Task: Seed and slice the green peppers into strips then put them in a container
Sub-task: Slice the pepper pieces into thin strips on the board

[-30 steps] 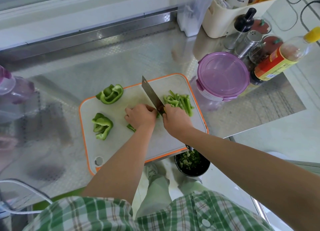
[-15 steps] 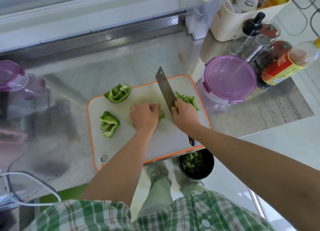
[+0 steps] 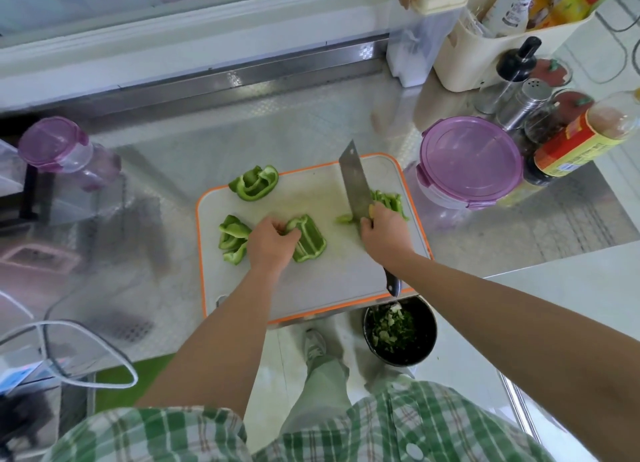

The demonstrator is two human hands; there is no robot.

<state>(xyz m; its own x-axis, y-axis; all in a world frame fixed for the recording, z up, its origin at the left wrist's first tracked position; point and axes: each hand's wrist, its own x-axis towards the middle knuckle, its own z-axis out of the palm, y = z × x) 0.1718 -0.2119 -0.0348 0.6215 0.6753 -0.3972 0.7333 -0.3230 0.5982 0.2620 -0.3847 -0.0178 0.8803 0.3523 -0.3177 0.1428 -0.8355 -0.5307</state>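
On the white cutting board [image 3: 332,274] with an orange rim, my left hand [image 3: 270,241] grips a large green pepper piece [image 3: 310,239] at the board's middle. My right hand [image 3: 384,233] grips the cleaver [image 3: 356,187], whose blade stands on the board beside a pile of pepper strips [image 3: 389,200] at the right edge; a small offcut [image 3: 343,219] lies left of the blade. Two more pepper pieces lie on the board: one at the far left corner [image 3: 254,183], one at the left edge [image 3: 232,238]. A round container with a purple lid [image 3: 469,161] stands right of the board.
A black bowl of pepper scraps [image 3: 398,330] sits below the counter's front edge. Bottles, shakers and a cream caddy [image 3: 502,56] crowd the back right. A purple-lidded bottle [image 3: 59,153] lies at the left, with a white cable [image 3: 86,354] at the front left.
My left hand moved left and took hold of a fresh pepper piece, pulling it toward the middle. My right hand pushed the cut strips to the right with the cleaver.
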